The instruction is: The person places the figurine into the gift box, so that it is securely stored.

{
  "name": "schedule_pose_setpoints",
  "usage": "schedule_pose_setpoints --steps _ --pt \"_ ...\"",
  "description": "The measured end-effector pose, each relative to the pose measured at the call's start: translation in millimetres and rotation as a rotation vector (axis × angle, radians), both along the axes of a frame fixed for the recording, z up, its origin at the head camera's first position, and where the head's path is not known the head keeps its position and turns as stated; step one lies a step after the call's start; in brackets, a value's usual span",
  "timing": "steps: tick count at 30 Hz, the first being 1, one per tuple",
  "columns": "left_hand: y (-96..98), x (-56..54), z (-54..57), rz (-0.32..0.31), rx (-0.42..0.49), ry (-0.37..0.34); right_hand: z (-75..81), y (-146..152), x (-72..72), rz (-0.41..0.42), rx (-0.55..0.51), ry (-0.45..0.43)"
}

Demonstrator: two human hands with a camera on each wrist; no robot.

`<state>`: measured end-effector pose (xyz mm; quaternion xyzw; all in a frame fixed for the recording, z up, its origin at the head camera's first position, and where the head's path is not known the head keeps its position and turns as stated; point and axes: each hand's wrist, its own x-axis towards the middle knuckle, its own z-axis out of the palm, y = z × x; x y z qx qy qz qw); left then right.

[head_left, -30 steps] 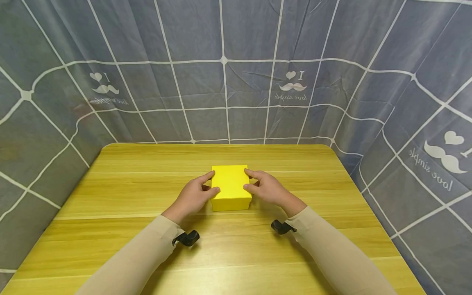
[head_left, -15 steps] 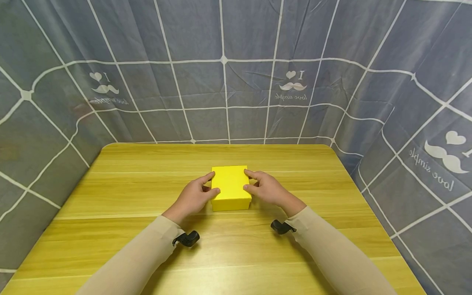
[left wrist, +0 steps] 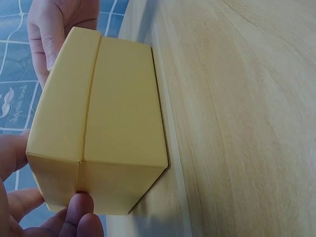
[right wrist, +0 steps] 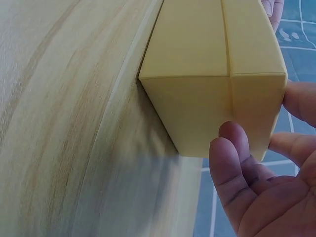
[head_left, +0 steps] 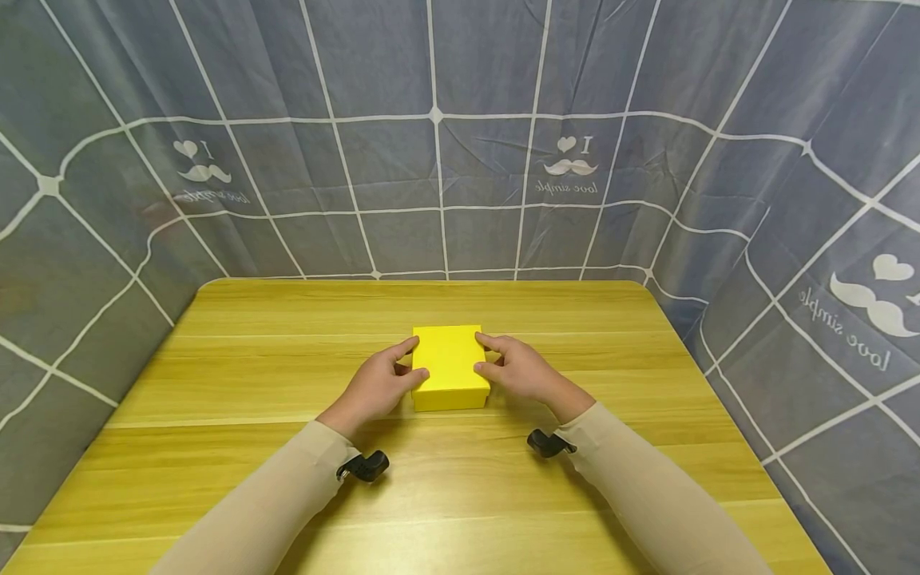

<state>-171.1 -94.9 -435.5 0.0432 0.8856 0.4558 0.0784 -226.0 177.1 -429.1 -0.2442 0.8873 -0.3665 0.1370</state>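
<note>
A yellow lidded cardboard box sits on the wooden table, its lid on top. My left hand grips the lid's left side, thumb at the near top edge and forefinger toward the far corner. At the opposite side my right hand holds the lid the same way. In the left wrist view the lid's lower rim shows as a seam around the box body, with curled fingertips near it. The right wrist view has fingertips beside the same seam. The box's inside is hidden.
The light wooden table spreads around the box. A grey-blue curtain with white lines hangs behind the table and along both sides. Black wrist mounts stick out from both beige sleeves.
The lid's far edge sits very slightly lower in the head view than a second ago. Both hands keep their grip, almost still.
</note>
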Motion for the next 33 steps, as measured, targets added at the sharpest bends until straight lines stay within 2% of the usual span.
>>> schedule_pose_setpoints --steps 33 --pt "-1.0 -3.0 -9.3 -0.005 -0.016 -0.005 -7.8 -1.1 -2.4 0.01 0.012 -0.034"
